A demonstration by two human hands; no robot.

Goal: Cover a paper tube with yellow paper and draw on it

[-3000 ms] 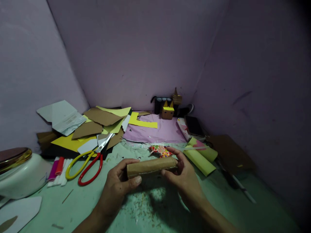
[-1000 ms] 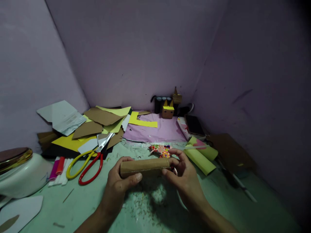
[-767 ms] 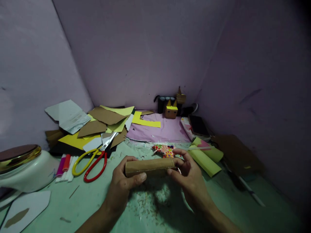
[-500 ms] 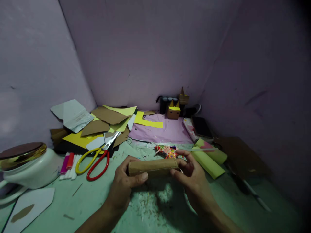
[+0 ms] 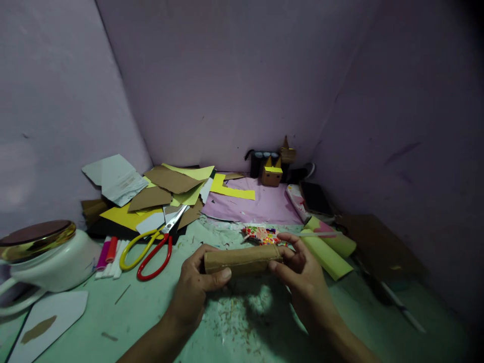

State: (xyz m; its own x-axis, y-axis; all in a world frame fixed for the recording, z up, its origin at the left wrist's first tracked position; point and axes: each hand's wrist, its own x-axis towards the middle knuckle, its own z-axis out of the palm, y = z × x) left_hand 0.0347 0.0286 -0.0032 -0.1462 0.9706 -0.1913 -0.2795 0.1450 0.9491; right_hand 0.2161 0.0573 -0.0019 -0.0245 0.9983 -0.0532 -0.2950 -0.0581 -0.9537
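Note:
A folded strip of brown cardboard (image 5: 244, 258) is held level above the green tabletop, between both hands. My left hand (image 5: 196, 282) grips its left end, thumb along the near side. At the right end, my right hand (image 5: 300, 275) pinches the cardboard between thumb and fingers. Just behind the strip lies a colourful patterned item (image 5: 260, 235), partly covered by the right fingers. Scissors (image 5: 166, 234) with one yellow and one red handle lie to the left, blades resting on paper scraps.
Cardboard and paper scraps (image 5: 174, 180) pile up at the back left. Several markers (image 5: 111, 249) lie near a white pot (image 5: 64, 257). A small cardboard box with yellow pointed ears (image 5: 271, 175) stands at the back. Yellow-green paper (image 5: 328, 257) and a phone (image 5: 314, 197) are at right.
The cardboard strip has tilted slightly, its right end a little higher. Both hands keep their hold. The whole view has shifted slightly.

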